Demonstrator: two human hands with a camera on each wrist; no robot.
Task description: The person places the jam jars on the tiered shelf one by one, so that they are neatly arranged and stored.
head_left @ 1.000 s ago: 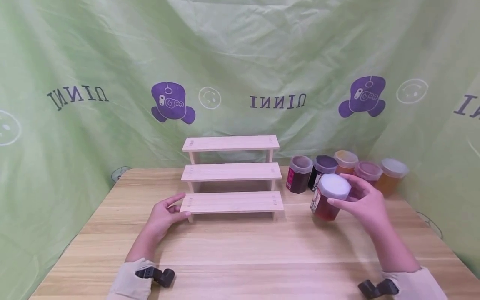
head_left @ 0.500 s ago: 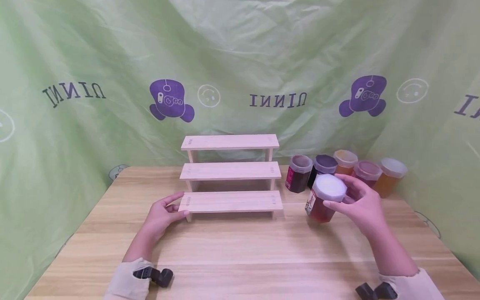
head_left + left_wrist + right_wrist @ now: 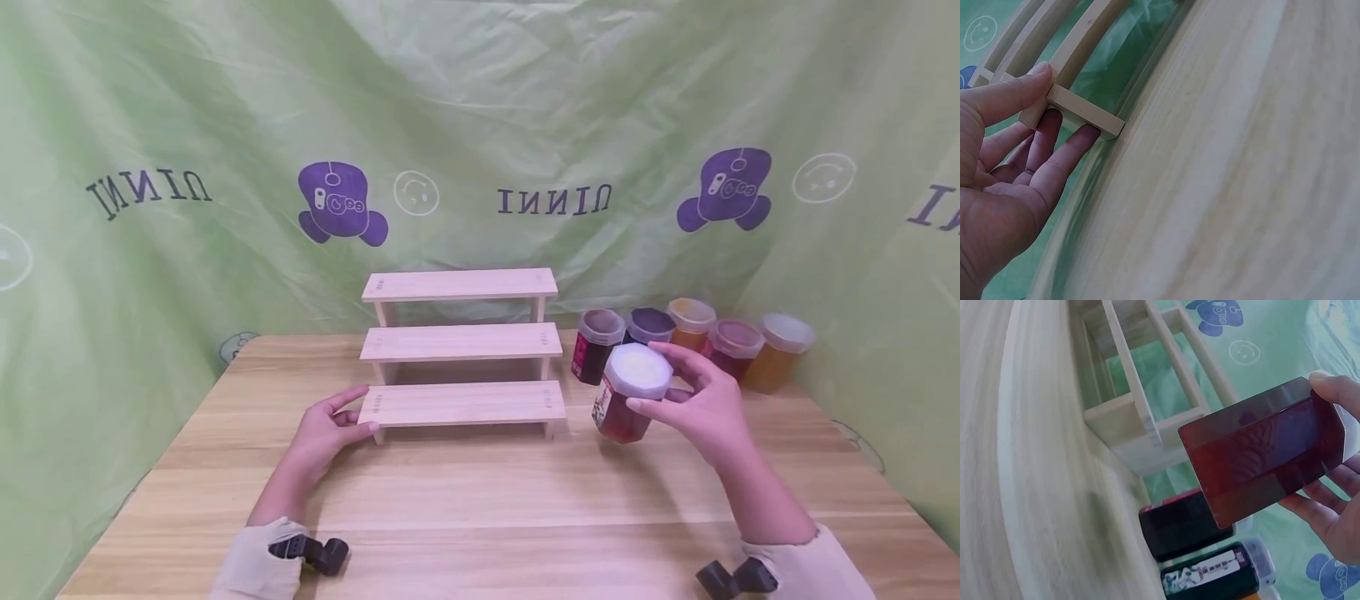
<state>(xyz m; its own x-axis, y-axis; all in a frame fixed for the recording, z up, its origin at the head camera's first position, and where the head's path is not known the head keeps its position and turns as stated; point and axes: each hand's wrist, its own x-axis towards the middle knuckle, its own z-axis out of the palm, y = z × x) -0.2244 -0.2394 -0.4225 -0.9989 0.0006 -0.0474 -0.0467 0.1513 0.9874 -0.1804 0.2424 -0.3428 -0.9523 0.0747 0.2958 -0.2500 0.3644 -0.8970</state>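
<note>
A three-tier wooden display stand (image 3: 459,408) is on the table, its steps rising toward the back. My left hand (image 3: 322,437) grips the left end of its lowest step. In the left wrist view the thumb (image 3: 1035,72) lies on the plank's end and the other fingers (image 3: 1063,159) reach round the side support. My right hand (image 3: 701,408) holds a jar (image 3: 624,417) of dark red contents by its white lid, thumb in front and fingers behind. The jar (image 3: 1260,456) is off the table, slightly tilted, right of the stand.
Several other lidded jars stand at the back right: a dark red one (image 3: 592,358), a dark purple-lidded one (image 3: 649,323), an orange one (image 3: 691,321), a pinkish-red one (image 3: 731,348) and an amber one (image 3: 776,354). A green printed curtain (image 3: 457,100) encloses the table (image 3: 480,500).
My right hand has carried the red jar to the left, closer to the stand. The left hand keeps its grip on the lowest step, and the stand stays put.
</note>
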